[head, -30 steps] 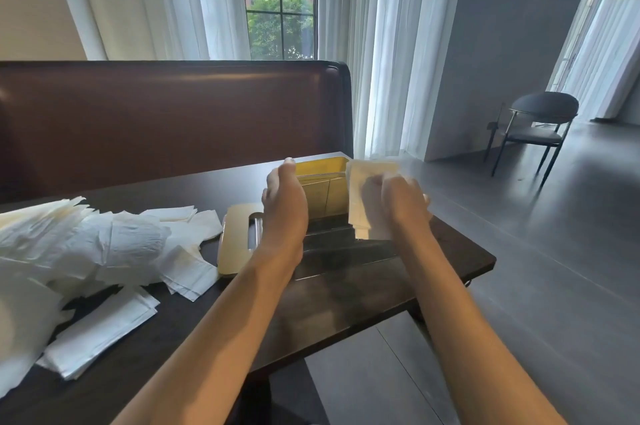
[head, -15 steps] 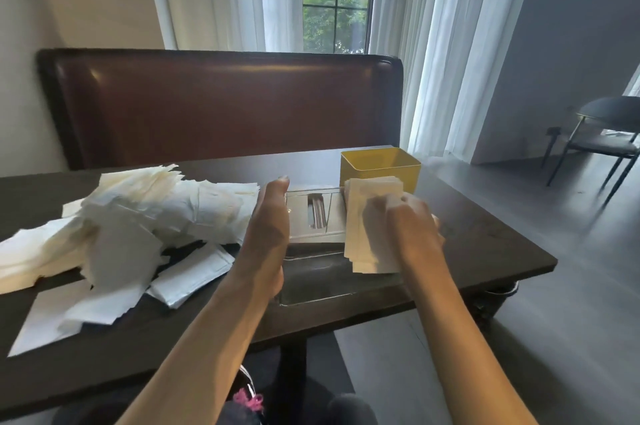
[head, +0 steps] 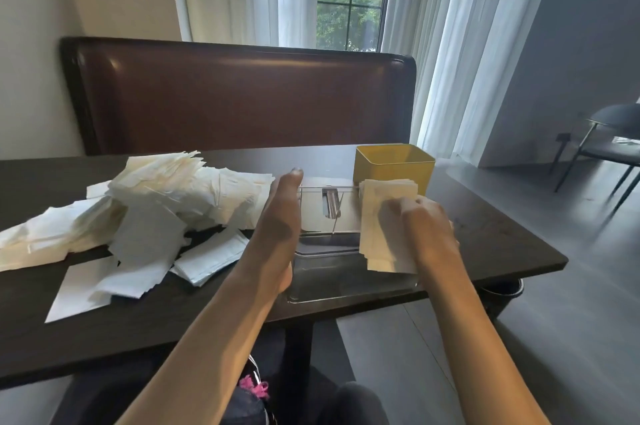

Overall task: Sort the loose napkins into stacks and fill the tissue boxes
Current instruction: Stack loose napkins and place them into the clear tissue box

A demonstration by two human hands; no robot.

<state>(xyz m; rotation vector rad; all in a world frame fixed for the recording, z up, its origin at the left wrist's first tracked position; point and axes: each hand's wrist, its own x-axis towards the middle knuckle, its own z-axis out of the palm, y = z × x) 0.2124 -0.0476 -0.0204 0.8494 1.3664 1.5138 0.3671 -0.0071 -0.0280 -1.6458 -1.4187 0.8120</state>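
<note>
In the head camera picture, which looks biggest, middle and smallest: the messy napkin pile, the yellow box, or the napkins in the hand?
1. Messy napkin pile: by far the largest, spread across the table's left side.
2 and 3. Yellow box and the napkin stack held by the right hand: they look about alike, and the stack is nearer the camera, so no ranking.

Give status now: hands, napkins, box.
Left hand open beside clear box. Right hand grips napkin stack over it. Nothing blocking.

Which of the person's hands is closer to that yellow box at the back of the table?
The right hand, gripping a napkin stack just in front of the yellow box. The left hand is farther left.
</note>
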